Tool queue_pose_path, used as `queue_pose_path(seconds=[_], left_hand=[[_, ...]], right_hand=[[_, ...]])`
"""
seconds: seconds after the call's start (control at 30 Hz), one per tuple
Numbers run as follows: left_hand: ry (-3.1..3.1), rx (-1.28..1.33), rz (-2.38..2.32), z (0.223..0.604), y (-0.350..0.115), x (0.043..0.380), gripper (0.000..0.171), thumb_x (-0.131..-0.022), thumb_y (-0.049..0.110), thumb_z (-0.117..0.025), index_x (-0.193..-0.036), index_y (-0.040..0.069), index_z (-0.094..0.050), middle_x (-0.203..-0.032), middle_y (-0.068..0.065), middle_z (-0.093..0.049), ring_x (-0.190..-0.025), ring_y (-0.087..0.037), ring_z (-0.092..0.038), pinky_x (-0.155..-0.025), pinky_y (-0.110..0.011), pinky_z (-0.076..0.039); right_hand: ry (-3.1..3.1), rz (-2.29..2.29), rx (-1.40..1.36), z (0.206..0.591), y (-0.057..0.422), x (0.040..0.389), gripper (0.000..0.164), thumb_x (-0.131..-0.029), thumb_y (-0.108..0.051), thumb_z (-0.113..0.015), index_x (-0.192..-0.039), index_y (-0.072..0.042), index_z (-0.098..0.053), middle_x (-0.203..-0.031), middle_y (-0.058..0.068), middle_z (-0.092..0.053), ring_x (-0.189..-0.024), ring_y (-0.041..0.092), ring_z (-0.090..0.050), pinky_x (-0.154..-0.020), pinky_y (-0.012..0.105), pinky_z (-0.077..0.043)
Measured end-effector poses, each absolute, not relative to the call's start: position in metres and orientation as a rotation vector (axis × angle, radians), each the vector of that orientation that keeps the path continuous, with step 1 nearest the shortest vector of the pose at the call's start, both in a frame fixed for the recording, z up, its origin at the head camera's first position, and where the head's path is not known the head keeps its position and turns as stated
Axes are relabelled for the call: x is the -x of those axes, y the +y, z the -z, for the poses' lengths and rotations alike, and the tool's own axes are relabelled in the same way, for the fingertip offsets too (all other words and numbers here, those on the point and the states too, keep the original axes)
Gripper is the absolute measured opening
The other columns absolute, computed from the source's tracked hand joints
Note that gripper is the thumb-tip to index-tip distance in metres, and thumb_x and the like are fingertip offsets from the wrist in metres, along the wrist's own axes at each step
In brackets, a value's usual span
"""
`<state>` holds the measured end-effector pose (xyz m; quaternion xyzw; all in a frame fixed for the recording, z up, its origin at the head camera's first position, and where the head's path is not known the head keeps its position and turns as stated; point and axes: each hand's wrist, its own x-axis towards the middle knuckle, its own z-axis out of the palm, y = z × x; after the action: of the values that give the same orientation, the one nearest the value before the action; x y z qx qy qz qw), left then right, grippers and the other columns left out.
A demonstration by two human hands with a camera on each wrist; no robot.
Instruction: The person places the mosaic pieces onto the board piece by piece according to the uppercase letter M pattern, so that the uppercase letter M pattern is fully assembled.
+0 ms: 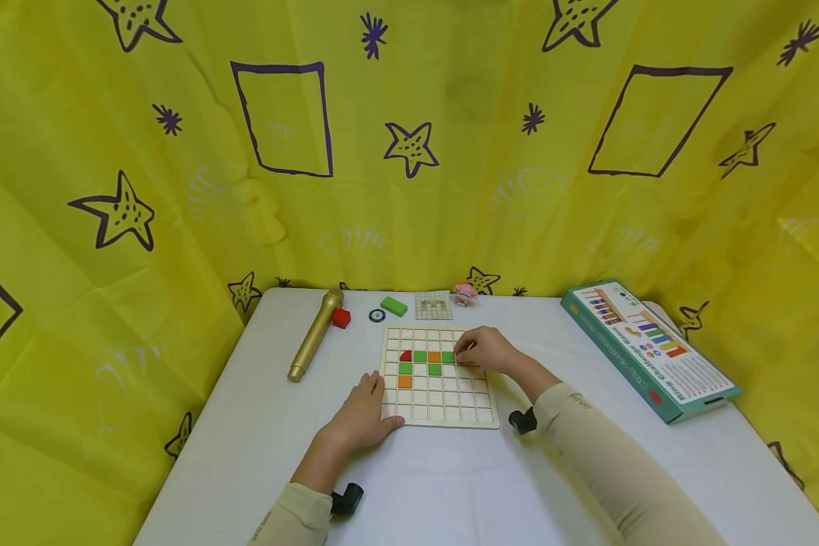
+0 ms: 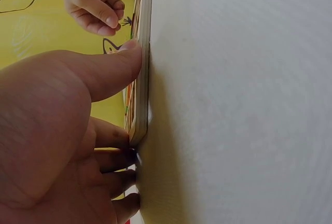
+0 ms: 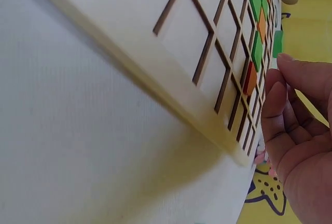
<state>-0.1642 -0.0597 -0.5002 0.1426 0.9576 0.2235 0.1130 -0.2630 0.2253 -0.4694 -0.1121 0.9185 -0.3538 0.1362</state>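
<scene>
The left hand [image 1: 365, 413] holds the wooden grid board [image 1: 440, 415] at its near left corner, thumb [image 2: 114, 71] on the near rim and other fingers along the left side. Set in the cells are a red quarter-round tile [image 1: 406, 356], several green tiles [image 1: 419, 356] and orange tiles [image 1: 405, 381]. Over the board's right part is the right hand [image 1: 487, 350], fingertips bunched close by the rightmost green tile [image 1: 448, 357]. Near those fingertips, a red-and-orange piece [image 3: 250, 80] shows in the right wrist view; I cannot tell whether they pinch anything.
Behind the board lie a pattern card [image 1: 433, 305], a green block [image 1: 393, 305], a small round disc [image 1: 378, 315] and a pink figurine [image 1: 465, 294]. A gold microphone [image 1: 316, 337] and red cube [image 1: 341, 318] are at left; a game box [image 1: 648, 349] lies at right.
</scene>
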Motion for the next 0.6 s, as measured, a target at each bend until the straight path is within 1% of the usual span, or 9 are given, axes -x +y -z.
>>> queue_pose_path(seconds=[0.13, 0.33, 0.53, 0.6], left_hand=[[2.808, -0.412, -0.658, 0.500, -0.060, 0.165, 0.093, -0.090, 0.044, -0.074, -0.153, -0.007, -0.031, -0.162, -0.022, -0.025, -0.149, -0.042, -0.021, -0.116, -0.053, -0.030], [2.804, -0.412, -0.659, 0.500, -0.060, 0.165, 0.093, -0.090, 0.044, -0.074, -0.154, -0.007, -0.030, -0.162, -0.022, -0.025, -0.149, -0.042, -0.021, -0.116, -0.053, -0.030], [2.800, -0.411, -0.661, 0.500, -0.059, 0.164, 0.093, -0.090, 0.044, -0.074, -0.154, -0.007, -0.030, -0.162, -0.022, -0.025, -0.149, -0.042, -0.020, -0.116, -0.053, -0.029], [2.801, -0.412, -0.660, 0.500, -0.059, 0.164, 0.093, -0.090, 0.044, -0.074, -0.154, -0.008, -0.030, -0.162, -0.022, -0.025, -0.149, -0.042, -0.020, -0.116, -0.053, -0.029]], right_hand=[[2.681, 1.015, 0.288, 0.468, 0.236, 0.266, 0.008, -0.092, -0.015, -0.073, -0.098, -0.009, -0.075, -0.095, 0.002, -0.068, -0.084, 0.019, -0.056, -0.072, 0.031, -0.049], [2.718, 1.009, 0.268, 0.468, 0.252, 0.267, 0.012, -0.092, -0.013, -0.073, -0.100, -0.005, -0.075, -0.095, 0.004, -0.069, -0.083, 0.019, -0.058, -0.072, 0.031, -0.050], [2.724, 1.013, 0.214, 0.467, 0.268, 0.266, 0.014, -0.093, -0.012, -0.072, -0.103, -0.002, -0.074, -0.095, 0.006, -0.068, -0.083, 0.021, -0.057, -0.069, 0.031, -0.050], [2.728, 1.009, 0.181, 0.466, 0.274, 0.265, 0.015, -0.093, -0.013, -0.072, -0.104, -0.003, -0.074, -0.095, 0.006, -0.068, -0.083, 0.021, -0.057, -0.068, 0.030, -0.049]])
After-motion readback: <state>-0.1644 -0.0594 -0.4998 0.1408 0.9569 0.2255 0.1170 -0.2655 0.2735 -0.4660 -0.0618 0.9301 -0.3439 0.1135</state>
